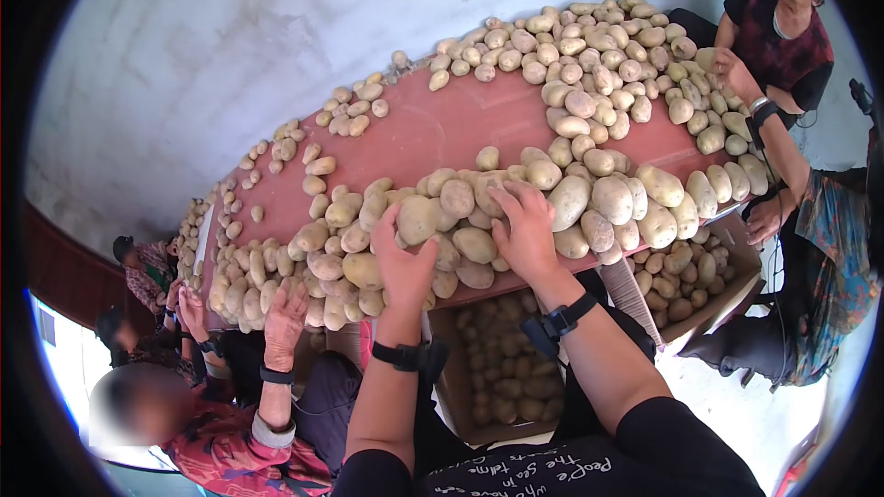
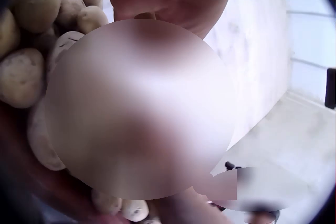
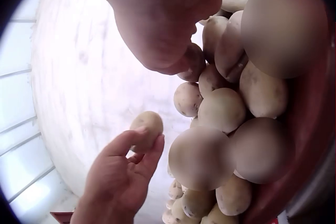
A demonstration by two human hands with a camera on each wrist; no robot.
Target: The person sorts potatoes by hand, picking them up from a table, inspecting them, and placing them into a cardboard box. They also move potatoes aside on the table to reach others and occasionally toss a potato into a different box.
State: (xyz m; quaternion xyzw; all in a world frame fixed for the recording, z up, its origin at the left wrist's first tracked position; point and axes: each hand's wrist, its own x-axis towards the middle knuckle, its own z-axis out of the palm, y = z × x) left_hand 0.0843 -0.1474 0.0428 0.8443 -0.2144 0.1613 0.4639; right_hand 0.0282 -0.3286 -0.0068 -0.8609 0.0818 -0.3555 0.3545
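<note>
My left hand (image 1: pixel 405 265) pinches a roundish tan potato (image 1: pixel 419 220) between thumb and fingers, over the near row of the pile. In the right wrist view this potato (image 3: pixel 148 124) is held up, apart from the others. Just to the right, my right hand (image 1: pixel 529 235) curls its fingers at another potato (image 1: pixel 488 191) in the heap. The right wrist view shows those fingers bent over a potato (image 3: pixel 193 64) among its neighbours. A large blurred patch covers the middle of the left wrist view.
Potatoes lie along a red table (image 1: pixel 460 120). Below its near edge stand a carton (image 1: pixel 442 331) and another box (image 1: pixel 750 262), both holding potatoes. A person in a red patterned top (image 1: pixel 230 446) works at left; other people (image 1: pixel 783 37) stand at right.
</note>
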